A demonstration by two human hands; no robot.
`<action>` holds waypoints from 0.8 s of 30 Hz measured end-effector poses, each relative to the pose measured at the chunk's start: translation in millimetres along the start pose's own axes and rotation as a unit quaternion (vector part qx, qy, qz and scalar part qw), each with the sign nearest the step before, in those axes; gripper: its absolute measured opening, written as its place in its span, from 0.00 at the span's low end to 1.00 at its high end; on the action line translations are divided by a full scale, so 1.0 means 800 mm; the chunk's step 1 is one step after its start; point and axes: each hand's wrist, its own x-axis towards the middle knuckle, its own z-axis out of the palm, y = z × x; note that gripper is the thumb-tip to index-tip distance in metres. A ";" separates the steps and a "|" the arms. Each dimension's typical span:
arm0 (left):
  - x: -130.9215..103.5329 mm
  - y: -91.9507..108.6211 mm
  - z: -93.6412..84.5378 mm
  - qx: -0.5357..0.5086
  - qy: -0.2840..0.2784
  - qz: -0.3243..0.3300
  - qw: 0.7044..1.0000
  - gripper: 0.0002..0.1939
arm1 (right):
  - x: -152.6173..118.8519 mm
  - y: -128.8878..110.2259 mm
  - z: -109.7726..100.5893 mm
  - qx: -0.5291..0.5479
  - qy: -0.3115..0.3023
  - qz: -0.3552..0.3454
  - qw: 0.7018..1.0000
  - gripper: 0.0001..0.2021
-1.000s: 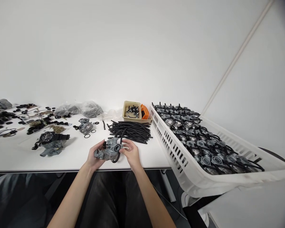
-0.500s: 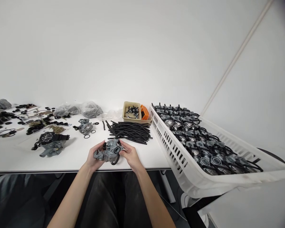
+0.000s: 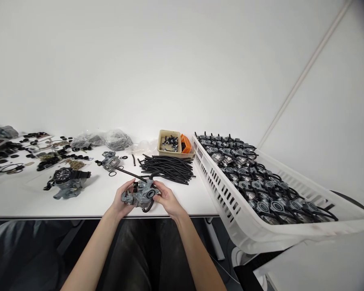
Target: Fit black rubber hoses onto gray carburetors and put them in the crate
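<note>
Between my two hands, over the table's front edge, is a grey metal carburetor (image 3: 144, 196) with black hoses on it. My left hand (image 3: 121, 202) grips its left end, fingers wrapped behind. On the right side, my right hand (image 3: 168, 199) holds it by thumb and fingers near the round opening. A thin black hose (image 3: 130, 173) juts from its top toward the upper left. Just beyond lies a pile of black hoses (image 3: 166, 167). Another carburetor (image 3: 109, 161) rests behind, to the left, beside black rubber rings (image 3: 112, 173).
On the right stands a white plastic crate (image 3: 215, 182) with rows of carburetors. A beige tray (image 3: 160, 141) of small parts and an orange basket (image 3: 186, 142) sit at the back. Left, a black wristwatch (image 3: 62, 175) lies on a carburetor (image 3: 68, 190), near bagged parts (image 3: 118, 139).
The long hose on the carburetor has swung from pointing up over the hose pile to lying out toward the upper left. Both hands keep their hold.
</note>
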 end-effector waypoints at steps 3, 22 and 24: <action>0.000 0.000 -0.001 0.011 -0.007 -0.003 1.000 0.13 | 0.000 0.000 0.000 0.000 -0.005 -0.004 1.000 0.28; 0.009 -0.003 -0.011 0.013 -0.012 -0.035 0.999 0.14 | -0.003 -0.004 0.001 -0.017 0.003 -0.004 1.000 0.28; 0.007 -0.002 -0.011 0.017 -0.021 -0.036 0.999 0.11 | -0.003 -0.004 0.002 -0.019 0.012 0.000 1.000 0.27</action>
